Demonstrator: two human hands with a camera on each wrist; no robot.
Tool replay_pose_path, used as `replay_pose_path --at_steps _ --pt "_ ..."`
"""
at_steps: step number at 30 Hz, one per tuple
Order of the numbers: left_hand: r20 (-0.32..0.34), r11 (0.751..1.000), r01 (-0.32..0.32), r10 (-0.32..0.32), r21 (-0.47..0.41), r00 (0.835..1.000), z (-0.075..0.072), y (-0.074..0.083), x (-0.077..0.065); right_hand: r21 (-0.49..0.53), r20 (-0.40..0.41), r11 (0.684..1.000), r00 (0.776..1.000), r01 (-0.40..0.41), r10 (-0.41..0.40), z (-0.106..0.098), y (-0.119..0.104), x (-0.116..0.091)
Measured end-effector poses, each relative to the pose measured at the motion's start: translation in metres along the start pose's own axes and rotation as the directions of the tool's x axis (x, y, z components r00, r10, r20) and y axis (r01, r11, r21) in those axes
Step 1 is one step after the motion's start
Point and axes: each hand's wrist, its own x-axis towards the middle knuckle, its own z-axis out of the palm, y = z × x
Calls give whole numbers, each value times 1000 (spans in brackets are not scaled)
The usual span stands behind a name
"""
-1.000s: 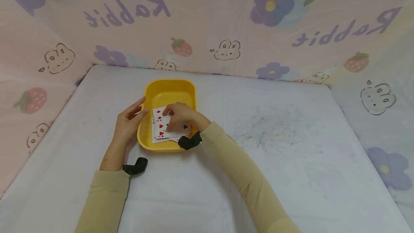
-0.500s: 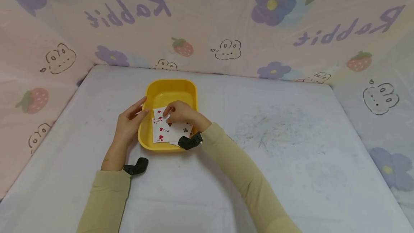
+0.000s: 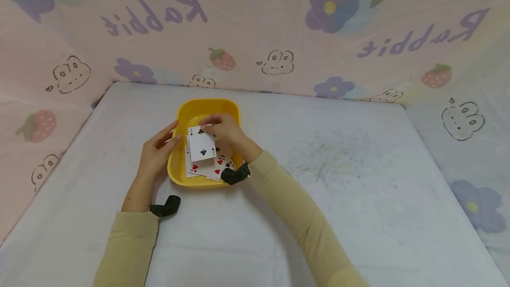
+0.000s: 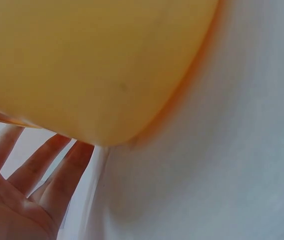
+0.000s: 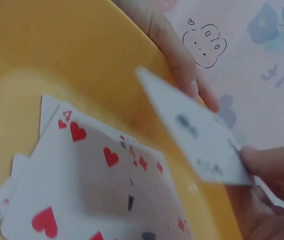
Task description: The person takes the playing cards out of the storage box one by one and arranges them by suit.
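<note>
My right hand (image 3: 228, 133) pinches a two of clubs playing card (image 3: 202, 145) between thumb and fingers, over a yellow plastic tray (image 3: 199, 109). In the right wrist view that card (image 5: 189, 135) is tilted, raised above the pile. Beneath it several overlapping cards lie face up in the tray, with a four of hearts (image 5: 47, 185) on top and a four of diamonds (image 5: 154, 165) beside it. My left hand (image 3: 154, 156) grips the tray's left rim, thumb at the rim and fingers outside. The left wrist view shows its fingers (image 4: 64, 182) against the outer wall.
A white-covered table (image 3: 318, 234) carries the tray; smudgy marks (image 3: 338, 158) stain its right half. Patterned fabric (image 3: 255, 25) encloses the back and sides. Each wrist wears a black camera mount, one of them (image 3: 236, 174) hanging over the tray's near right corner.
My right hand has lifted the two of clubs off the pile and moved it slightly away from me, uncovering the cards underneath. The left hand stays at the rim.
</note>
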Motion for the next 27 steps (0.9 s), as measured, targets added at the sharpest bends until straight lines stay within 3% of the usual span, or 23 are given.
replay_pose_path --at_steps 14,27 --pt "-6 999 32 -32 5 999 2 0 0 38 -89 999 996 3 0 -34 -12 -6" --pt "-7 1000 28 -28 13 1000 0 -1 -1 98 -213 995 977 23 -1 -75 8 -6"
